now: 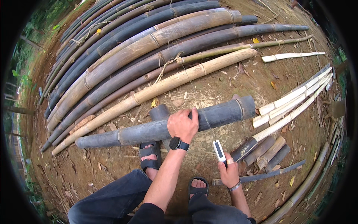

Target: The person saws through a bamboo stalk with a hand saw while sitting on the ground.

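Note:
A thick dark grey bamboo pole (pixel 149 132) lies crosswise in front of me, its wider end to the right. My left hand (pixel 182 124), with a black watch at its wrist, grips it from above near the middle, thumb toward the wider end. Under the pole, left of this hand, a short dark bamboo piece (pixel 159 112) sticks out on the far side. To the right of my feet, my right hand (pixel 229 172) is closed around a small white-framed tool with a dark middle (pixel 219 151). The tool points up and away, apart from the pole; its exact kind is unclear.
Many long bamboo poles (pixel 141 52) lie side by side beyond. Pale split bamboo strips (pixel 294 99) rest at the right, near several short cut bamboo pieces (pixel 270 153). My sandalled feet (pixel 150 158) stand on brown earth with scattered leaves.

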`<state>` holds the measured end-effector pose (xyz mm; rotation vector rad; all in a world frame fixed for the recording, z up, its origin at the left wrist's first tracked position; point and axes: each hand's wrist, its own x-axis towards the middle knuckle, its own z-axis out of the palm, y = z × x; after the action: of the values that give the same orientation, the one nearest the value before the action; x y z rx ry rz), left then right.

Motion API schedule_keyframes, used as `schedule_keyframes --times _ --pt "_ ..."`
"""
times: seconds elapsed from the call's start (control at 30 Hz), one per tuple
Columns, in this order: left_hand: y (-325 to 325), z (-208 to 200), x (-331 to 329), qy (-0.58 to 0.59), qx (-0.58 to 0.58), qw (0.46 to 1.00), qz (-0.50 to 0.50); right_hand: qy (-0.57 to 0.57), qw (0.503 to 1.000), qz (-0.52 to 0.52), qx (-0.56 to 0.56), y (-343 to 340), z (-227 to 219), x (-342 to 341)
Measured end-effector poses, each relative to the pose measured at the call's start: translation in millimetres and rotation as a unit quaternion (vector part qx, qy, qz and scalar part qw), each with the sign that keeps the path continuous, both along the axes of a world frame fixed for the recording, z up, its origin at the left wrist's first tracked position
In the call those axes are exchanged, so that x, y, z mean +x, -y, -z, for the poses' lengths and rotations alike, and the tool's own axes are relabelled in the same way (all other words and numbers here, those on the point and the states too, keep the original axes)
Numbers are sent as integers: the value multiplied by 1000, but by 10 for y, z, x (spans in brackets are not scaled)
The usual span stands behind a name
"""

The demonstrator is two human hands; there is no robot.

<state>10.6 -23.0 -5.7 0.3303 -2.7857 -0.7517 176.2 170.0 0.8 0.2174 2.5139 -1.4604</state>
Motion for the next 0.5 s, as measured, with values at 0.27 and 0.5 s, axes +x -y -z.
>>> schedule_keyframes --times 0.27,0.5 --pt "-44 85 -3 -3 -15 1000 10 26 999 15 -21 67 115 -163" --pt "91 2 33 34 35 990 135 6 999 22 -35 54 308 -121"
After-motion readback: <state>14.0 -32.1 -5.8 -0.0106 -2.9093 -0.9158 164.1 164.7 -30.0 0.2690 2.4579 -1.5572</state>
